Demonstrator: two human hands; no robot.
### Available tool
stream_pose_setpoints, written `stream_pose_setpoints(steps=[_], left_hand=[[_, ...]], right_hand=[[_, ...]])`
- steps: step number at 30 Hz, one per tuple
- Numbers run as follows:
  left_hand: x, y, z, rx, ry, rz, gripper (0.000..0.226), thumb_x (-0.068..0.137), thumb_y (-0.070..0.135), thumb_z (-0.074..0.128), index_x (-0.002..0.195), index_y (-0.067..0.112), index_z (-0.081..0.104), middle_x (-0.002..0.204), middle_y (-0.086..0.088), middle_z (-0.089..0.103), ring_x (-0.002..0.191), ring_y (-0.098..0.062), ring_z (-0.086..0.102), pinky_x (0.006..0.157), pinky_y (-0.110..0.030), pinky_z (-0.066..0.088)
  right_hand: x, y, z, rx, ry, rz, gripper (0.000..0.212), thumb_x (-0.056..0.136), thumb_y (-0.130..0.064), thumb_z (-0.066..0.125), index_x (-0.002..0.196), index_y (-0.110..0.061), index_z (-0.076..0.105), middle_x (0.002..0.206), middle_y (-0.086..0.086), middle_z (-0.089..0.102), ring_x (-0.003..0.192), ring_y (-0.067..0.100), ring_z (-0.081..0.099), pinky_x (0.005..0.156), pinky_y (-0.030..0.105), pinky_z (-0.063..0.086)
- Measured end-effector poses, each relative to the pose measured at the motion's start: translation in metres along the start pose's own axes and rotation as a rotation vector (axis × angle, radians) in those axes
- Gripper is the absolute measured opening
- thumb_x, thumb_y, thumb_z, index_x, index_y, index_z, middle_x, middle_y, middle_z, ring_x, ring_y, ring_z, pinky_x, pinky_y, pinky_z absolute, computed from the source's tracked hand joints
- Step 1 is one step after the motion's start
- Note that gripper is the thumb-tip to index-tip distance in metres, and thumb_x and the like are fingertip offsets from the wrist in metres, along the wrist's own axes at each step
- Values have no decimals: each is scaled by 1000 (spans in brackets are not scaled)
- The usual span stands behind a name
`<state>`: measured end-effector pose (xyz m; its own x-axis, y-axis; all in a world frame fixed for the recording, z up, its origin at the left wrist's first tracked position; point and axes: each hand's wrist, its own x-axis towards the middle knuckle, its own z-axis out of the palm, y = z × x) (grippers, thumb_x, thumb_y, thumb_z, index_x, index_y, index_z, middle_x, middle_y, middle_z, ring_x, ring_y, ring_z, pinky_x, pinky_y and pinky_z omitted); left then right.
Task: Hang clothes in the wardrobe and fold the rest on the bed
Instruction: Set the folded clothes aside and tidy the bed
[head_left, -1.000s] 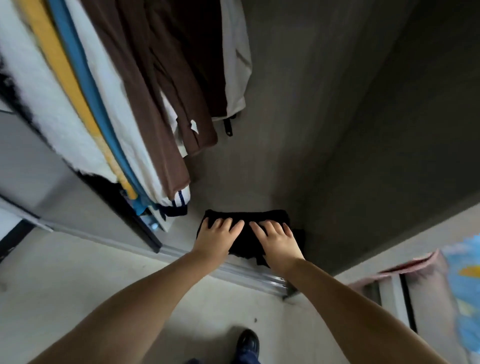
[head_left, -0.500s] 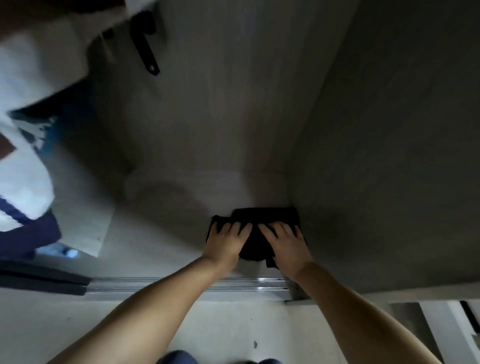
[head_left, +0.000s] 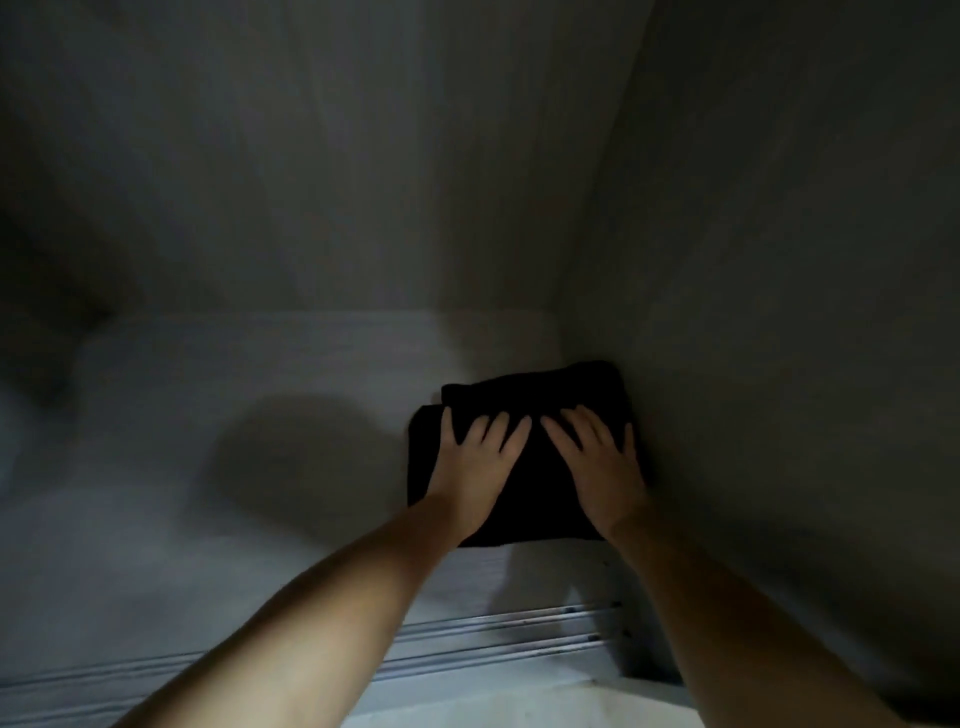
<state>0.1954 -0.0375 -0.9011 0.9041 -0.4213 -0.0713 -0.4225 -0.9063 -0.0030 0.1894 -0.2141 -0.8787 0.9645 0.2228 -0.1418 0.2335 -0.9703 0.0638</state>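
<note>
Since a second ago the view has dropped from the rail of hanging clothes down into the dim grey wardrobe, and those hanging garments are no longer in sight; the hands stay in place on the garment while it sits deeper inside, up against the right wall. A folded black cloth garment (head_left: 535, 410) lies flat on the pale grey wardrobe floor (head_left: 291, 519), at about three o'clock from the frame's centre, its right edge touching or just beside the grey side wall (head_left: 779, 364). This suggests a folded piece is being stored here, a step nearly finished. The left hand (head_left: 475, 467) rests palm down on the cloth's left half, fingers straight and spread, gripping nothing. The right hand (head_left: 602, 462) lies the same way on the right half, fingers fanned, pressing rather than holding. At six o'clock, the metal sliding-door track (head_left: 493, 631) runs across the wardrobe's front edge.
</note>
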Motion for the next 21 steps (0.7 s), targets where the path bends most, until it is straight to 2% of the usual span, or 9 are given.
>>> stream_pose_setpoints(steps=[2,3,5,8,11,14,16,18,21], left_hand=[[-18,11,37,-34,-99,-12,96,91,19,49,143,25,-32,159,-11,-11,146,-29,-1,109,-67,3],[-25,13,50,-66,-129,-21,103,91,21,51,135,31,-42,156,-10,-27,146,-29,-14,107,-68,2],[-31,14,64,-122,-169,-24,108,92,30,51,124,39,-52,140,-6,-50,140,-29,-31,106,-69,0],[-27,11,63,-141,-232,-19,107,94,40,49,116,42,-56,129,-4,-59,139,-30,-34,105,-70,-2],[-17,6,48,-120,-319,-16,103,92,50,48,121,43,-51,144,-6,-47,141,-31,-29,105,-70,-3],[-20,0,7,-102,-409,-8,90,92,54,44,144,37,-26,157,-6,-26,145,-29,-19,109,-66,-2],[-30,-8,-40,-106,-356,-12,79,94,49,42,152,29,-9,161,-8,-5,148,-26,-4,112,-60,2],[-38,-19,-96,-95,-257,-4,67,96,43,40,152,20,10,156,-11,21,144,-25,17,114,-54,12],[-47,-33,-192,-82,-142,-38,44,97,39,39,134,15,43,130,-10,52,121,-28,46,99,-40,34]], right_hand=[[-19,-4,28,25,33,-11,78,84,-12,64,150,-32,26,157,3,26,146,23,19,105,66,26],[-28,-5,41,46,14,-15,88,80,-6,64,151,-33,18,160,3,17,147,25,11,105,67,24],[-40,-4,57,72,-69,-3,104,81,1,54,144,-39,-17,157,-3,-19,144,24,-21,111,64,9],[-36,-3,56,54,-173,24,111,81,3,50,132,-44,-37,150,-7,-38,138,18,-36,113,61,-2],[-27,-4,38,6,-269,18,108,82,-1,52,142,-39,-30,154,-6,-34,140,16,-33,111,63,-5],[-22,-5,-1,-24,-433,22,88,89,-13,51,152,-33,-7,160,-4,-15,147,17,-15,111,63,-3],[-22,-7,-46,6,-494,10,58,94,-19,44,149,-22,28,157,7,24,145,23,20,115,56,12],[-25,-6,-99,84,-439,26,38,95,-19,41,132,-17,52,133,14,55,123,30,50,105,42,38],[-37,-2,-186,201,-363,93,30,97,-19,40,120,-12,58,118,17,64,108,33,60,87,35,48]])
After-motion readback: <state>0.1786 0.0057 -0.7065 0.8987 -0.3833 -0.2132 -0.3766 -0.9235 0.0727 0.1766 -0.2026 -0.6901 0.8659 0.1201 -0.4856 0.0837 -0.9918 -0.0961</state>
